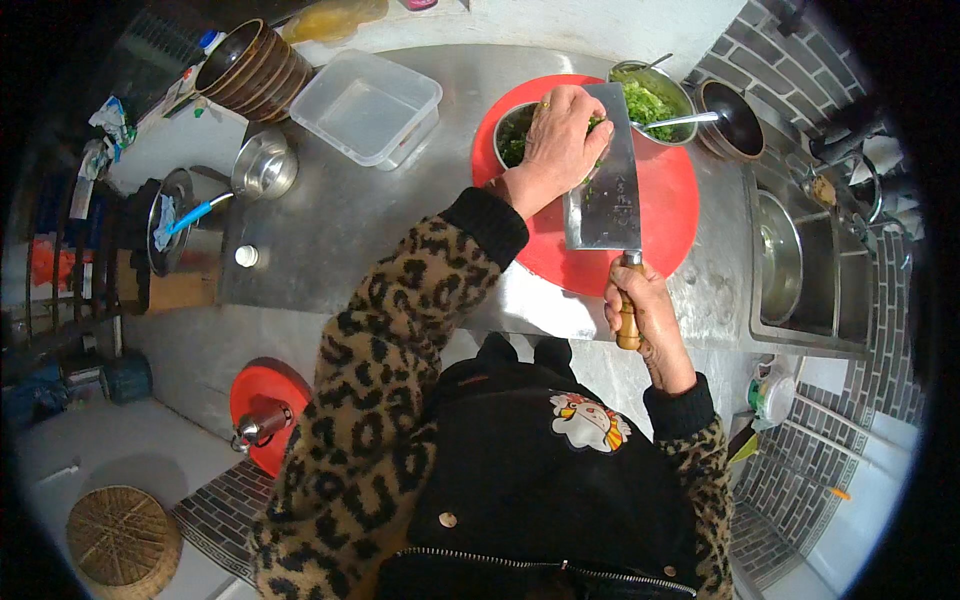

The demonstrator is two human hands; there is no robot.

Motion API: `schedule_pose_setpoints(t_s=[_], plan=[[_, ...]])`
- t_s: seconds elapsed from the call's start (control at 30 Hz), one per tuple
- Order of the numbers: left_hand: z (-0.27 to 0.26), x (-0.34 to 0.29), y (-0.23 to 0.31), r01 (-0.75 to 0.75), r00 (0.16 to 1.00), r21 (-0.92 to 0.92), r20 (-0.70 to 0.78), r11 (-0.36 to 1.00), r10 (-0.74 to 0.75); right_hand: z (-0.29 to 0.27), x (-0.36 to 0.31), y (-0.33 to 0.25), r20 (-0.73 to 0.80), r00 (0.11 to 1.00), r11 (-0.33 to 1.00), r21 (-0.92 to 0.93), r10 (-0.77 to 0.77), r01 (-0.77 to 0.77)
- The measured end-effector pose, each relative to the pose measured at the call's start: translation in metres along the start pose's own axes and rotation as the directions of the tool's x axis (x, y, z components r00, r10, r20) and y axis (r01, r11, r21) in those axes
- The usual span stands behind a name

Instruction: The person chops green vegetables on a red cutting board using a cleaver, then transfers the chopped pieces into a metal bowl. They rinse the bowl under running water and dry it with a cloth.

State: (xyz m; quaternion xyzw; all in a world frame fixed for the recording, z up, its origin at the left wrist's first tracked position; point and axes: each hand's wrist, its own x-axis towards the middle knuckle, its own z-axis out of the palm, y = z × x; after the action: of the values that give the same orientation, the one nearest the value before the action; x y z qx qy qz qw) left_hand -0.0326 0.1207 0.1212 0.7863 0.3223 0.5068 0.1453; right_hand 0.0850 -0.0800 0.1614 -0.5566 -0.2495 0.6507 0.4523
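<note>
My right hand [643, 310] is wrapped round the wooden handle of a cleaver [610, 210], its broad blade pointing away from me over a round red cutting board [665, 215]. At the blade's left side my left hand [562, 138] is closed, with curled fingers, on chopped greens [597, 124] that show beside the fingers. A few green bits stick to the blade. Just left of this hand, on the board, stands a metal bowl [503, 128] with dark chopped greens inside; the hand hides part of it.
Behind the board is a metal bowl of light green pieces [650, 100] with a spoon, beside a dark bowl [735, 115]. A clear plastic box [365, 105], stacked brown bowls [255, 75] and a small metal pot [265, 165] stand left. The sink [838, 290] is right.
</note>
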Motion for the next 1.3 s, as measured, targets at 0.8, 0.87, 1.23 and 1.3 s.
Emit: schedule_pose_setpoints(t_s=[0.8,0.87,1.23,1.3], plan=[[-0.021,-0.007,-0.022,0.302,0.917,0.194,0.207,0.933,-0.34,-0.021,-0.002,0.002,-0.077,0.992,0.994,-0.048,-0.098,0.095],[-0.021,-0.009,-0.02,0.227,0.962,0.154,0.117,0.962,-0.246,-0.019,-0.002,0.0,-0.073,0.992,0.993,-0.061,-0.106,0.102],[-0.004,-0.02,0.003,0.269,0.952,0.211,0.092,0.94,-0.293,0.002,0.001,-0.006,-0.046,0.997,0.997,-0.031,-0.069,0.068],[-0.005,-0.022,-0.008,0.347,0.931,0.238,0.026,0.907,-0.363,0.003,-0.002,-0.005,-0.052,0.995,0.995,-0.054,-0.084,0.081]])
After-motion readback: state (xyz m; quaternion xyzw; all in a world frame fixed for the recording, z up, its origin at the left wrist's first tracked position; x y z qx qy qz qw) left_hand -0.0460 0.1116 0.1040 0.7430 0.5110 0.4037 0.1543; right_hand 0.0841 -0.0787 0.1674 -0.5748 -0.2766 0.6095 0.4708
